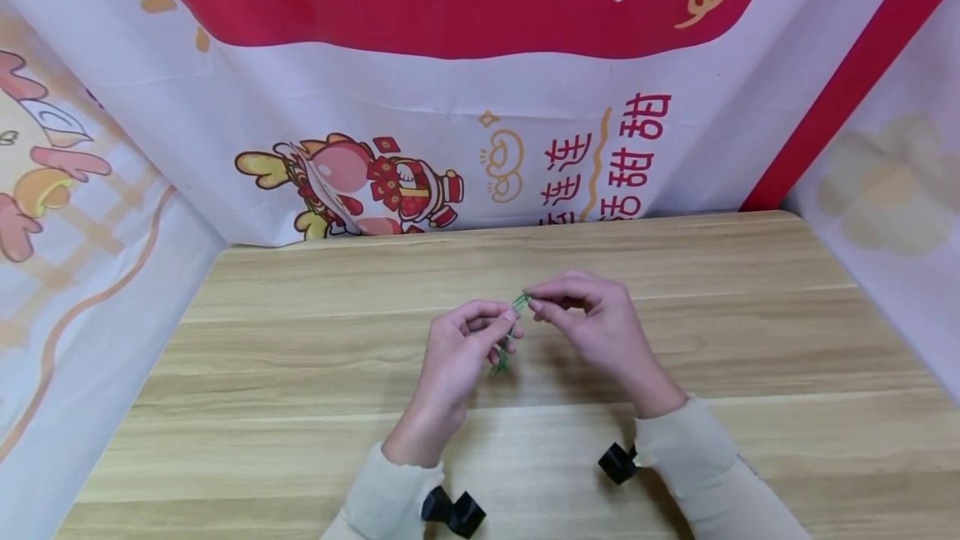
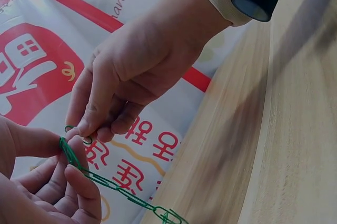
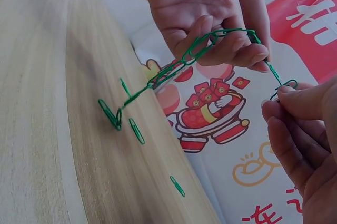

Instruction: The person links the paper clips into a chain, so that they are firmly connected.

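Note:
A chain of linked green paper clips runs across my left hand, which pinches it near its upper end between thumb and fingers. The rest of the chain drapes over the fingers and hangs down towards the table, as the right wrist view shows. My right hand pinches a green paper clip between thumb and forefinger, right at the chain's upper end. Part of that clip is hidden by the fingertips. Both hands are held close together above the middle of the table.
Loose green paper clips lie on the wooden table, one near the chain's lower end and another farther off. A printed cloth hangs behind the table. Black wrist cameras sit at both beige sleeves.

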Action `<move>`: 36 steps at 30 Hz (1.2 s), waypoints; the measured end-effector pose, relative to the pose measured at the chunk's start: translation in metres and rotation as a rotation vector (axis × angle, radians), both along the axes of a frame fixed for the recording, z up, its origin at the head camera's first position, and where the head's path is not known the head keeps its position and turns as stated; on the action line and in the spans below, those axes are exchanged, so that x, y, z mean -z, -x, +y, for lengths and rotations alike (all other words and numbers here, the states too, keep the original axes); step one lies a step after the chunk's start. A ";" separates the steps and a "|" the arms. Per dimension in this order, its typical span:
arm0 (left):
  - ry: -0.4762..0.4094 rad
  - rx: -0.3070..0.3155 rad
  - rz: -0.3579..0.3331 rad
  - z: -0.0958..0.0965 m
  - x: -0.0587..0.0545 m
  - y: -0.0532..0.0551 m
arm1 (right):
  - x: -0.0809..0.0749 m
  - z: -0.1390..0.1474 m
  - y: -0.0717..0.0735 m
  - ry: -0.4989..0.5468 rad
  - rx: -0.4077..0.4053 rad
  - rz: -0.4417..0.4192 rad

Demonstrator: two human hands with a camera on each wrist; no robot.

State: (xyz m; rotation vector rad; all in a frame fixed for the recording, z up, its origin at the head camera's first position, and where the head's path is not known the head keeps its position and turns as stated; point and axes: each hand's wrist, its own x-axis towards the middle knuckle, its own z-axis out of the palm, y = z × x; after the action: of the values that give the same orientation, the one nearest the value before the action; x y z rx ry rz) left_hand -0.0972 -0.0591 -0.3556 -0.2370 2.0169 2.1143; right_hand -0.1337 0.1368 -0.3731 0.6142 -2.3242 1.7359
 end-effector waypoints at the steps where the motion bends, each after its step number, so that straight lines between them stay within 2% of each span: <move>1: -0.001 0.001 0.001 0.000 0.000 0.000 | 0.000 0.000 0.000 -0.016 0.004 0.008; 6: -0.005 -0.004 0.004 -0.001 0.000 0.000 | 0.000 -0.001 -0.002 -0.083 0.022 0.020; 11: -0.018 -0.008 0.007 -0.001 0.000 0.000 | -0.001 -0.002 -0.003 -0.123 0.040 -0.017; 17: -0.010 -0.009 0.015 -0.001 0.000 0.000 | 0.000 0.000 0.000 -0.160 0.016 -0.038; 21: 0.001 -0.019 0.020 0.000 0.000 0.000 | -0.003 0.006 0.001 -0.174 0.000 -0.107; 26: 0.002 -0.021 0.015 0.000 0.001 0.000 | -0.009 0.013 0.002 -0.155 0.019 -0.207; 30: -0.018 -0.007 0.034 0.000 0.004 0.000 | -0.015 0.017 0.001 -0.139 0.006 -0.166; 33: -0.024 0.025 0.051 0.000 0.006 0.000 | -0.019 0.017 -0.001 -0.163 -0.033 -0.107; 36: -0.004 0.062 0.064 0.001 0.006 -0.001 | -0.020 0.016 -0.003 -0.198 -0.072 -0.083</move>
State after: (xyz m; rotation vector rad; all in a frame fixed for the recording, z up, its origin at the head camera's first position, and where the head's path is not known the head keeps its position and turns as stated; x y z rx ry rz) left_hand -0.0962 -0.0579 -0.3620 -0.1059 2.0277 2.1129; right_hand -0.1308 0.1523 -0.3535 0.6773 -2.5833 1.6011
